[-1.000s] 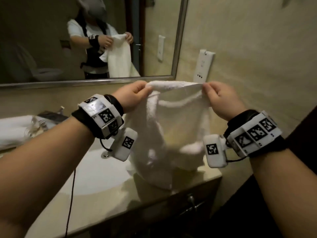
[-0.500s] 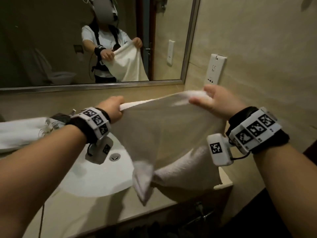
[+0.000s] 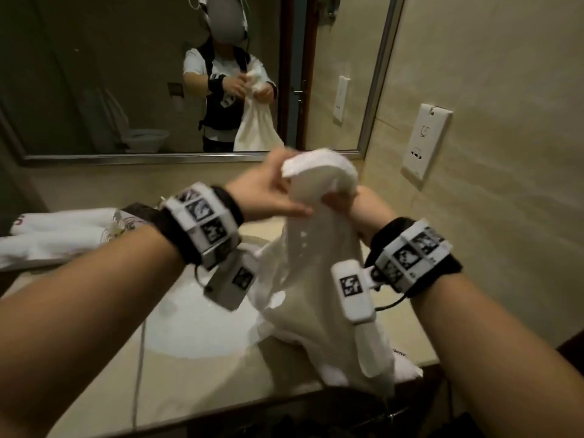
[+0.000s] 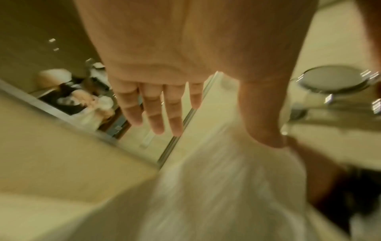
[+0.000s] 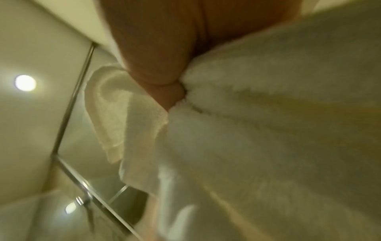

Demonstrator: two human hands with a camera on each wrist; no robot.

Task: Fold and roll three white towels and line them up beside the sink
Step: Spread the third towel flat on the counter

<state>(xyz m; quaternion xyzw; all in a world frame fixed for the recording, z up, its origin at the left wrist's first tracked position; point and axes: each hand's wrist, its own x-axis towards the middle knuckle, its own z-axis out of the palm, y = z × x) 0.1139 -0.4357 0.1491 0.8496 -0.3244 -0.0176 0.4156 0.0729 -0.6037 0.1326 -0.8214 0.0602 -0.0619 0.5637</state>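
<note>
White towel (image 3: 316, 279) held in the air above the right end of the counter (image 3: 189, 384), just right of the sink (image 3: 196, 327); its lower end drapes down onto more white cloth lying at the counter's right edge. Top edge gathered into a bunch (image 3: 319, 172) between the two hands, which sit close together, almost touching.

Right hand (image 3: 354, 207): fingers curled round the gathered cloth; the right wrist view shows a thumb (image 5: 164, 91) pressed into the pile, so it is clamped on the towel.

Left hand (image 3: 268, 194): fingers (image 4: 156, 110) stretched out straight in the left wrist view, blurred; the thumb (image 4: 261, 114) lies against the cloth. Relaxed and touching, not gripping, as far as can be told.

More white fabric (image 3: 63, 229) lies on the counter left of the sink, with a printed mark; whether it is one of the three towels cannot be told.

Handling, judged: terry cloth, soft, light, limp, holds no shape, sags from any single grip. Not fragile or slippery. Best taken by two corners of one hem, pinched and drawn apart, then laid flat on the counter for folding. No rolled towel visible; task looks early
</note>
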